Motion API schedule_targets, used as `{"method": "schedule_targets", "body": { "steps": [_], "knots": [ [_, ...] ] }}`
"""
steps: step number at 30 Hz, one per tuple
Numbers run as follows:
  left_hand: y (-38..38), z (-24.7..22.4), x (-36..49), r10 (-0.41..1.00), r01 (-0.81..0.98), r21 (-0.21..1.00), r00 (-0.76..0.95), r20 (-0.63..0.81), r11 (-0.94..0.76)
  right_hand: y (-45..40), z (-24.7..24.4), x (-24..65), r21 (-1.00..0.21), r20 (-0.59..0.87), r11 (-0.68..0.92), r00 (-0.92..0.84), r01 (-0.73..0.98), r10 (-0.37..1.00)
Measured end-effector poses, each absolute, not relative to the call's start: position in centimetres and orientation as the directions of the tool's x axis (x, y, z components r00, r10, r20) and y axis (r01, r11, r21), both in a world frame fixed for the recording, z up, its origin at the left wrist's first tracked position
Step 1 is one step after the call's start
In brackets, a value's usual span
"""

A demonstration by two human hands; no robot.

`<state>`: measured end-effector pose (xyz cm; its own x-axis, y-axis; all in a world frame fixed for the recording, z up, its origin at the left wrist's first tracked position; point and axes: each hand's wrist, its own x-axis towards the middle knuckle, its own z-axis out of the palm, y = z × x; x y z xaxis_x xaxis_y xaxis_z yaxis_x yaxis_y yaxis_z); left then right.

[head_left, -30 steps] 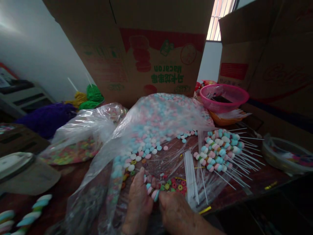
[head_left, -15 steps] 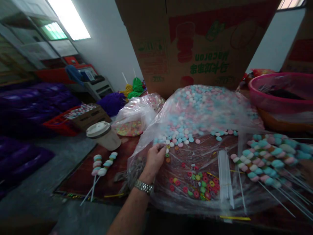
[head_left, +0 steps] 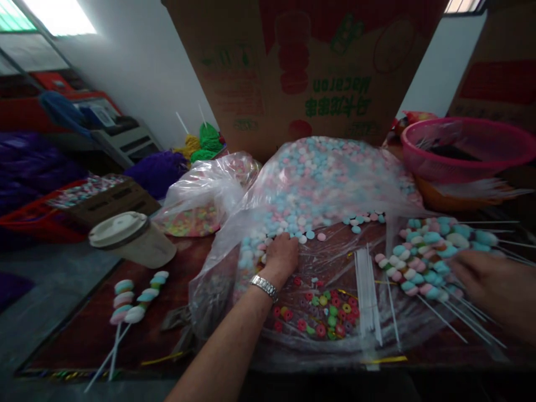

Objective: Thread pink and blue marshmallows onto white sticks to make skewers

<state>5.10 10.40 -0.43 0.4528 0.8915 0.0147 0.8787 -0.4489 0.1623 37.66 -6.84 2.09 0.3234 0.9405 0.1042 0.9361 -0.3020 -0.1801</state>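
Note:
My left hand (head_left: 283,255), with a metal watch at the wrist, reaches to the near edge of the pastel candies (head_left: 293,215) spilling from a big clear bag. Its fingers are curled down and their tips are hidden. On the right, my right hand (head_left: 481,279) is blurred beside a pile of candy skewers (head_left: 431,257); its fingers are too smeared to read. Between the hands lie colourful ring candies (head_left: 330,312) and a bundle of white sticks (head_left: 367,296) on the plastic.
Two finished skewers (head_left: 124,301) and a lidded cup (head_left: 134,239) stand out at the left. Behind are a smaller clear bag (head_left: 196,195) and a large cardboard box (head_left: 310,72). A pink basin (head_left: 464,148) sits at the back right.
The view has swung to the right. My left hand has shifted against the candies, with its fingers now turned down. My right hand has come further into view over the skewers.

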Motion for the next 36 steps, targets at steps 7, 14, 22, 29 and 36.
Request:
{"method": "schedule_targets", "body": {
  "steps": [7,14,22,29,36],
  "knots": [
    [9.3,-1.1,2.8,0.898,0.871,0.217,0.434,0.076,-0.440,-0.2,-0.1,24.8,-0.043,-0.085,-0.272,0.268,0.961,0.960],
    [7.9,-0.7,0.2,0.823,0.731,0.415,0.562,0.084,-0.541,0.6,-1.6,28.0,-0.173,-0.134,-0.337,0.316,0.926,0.939],
    [10.7,-0.2,5.2,0.927,0.896,0.286,0.371,-0.059,-0.340,1.3,1.0,27.9,-0.283,0.027,-0.402,0.426,0.871,0.904],
    [9.2,-1.0,4.2,0.922,0.812,0.448,0.379,0.082,-0.374,7.1,0.6,23.4,-0.189,-0.012,-0.089,0.089,0.978,0.996],
    [7.0,-0.5,2.2,0.977,0.206,0.977,0.192,-0.091,0.051,9.3,0.7,20.6,-0.232,-0.073,0.025,-0.043,0.972,0.996]
  ]
}}
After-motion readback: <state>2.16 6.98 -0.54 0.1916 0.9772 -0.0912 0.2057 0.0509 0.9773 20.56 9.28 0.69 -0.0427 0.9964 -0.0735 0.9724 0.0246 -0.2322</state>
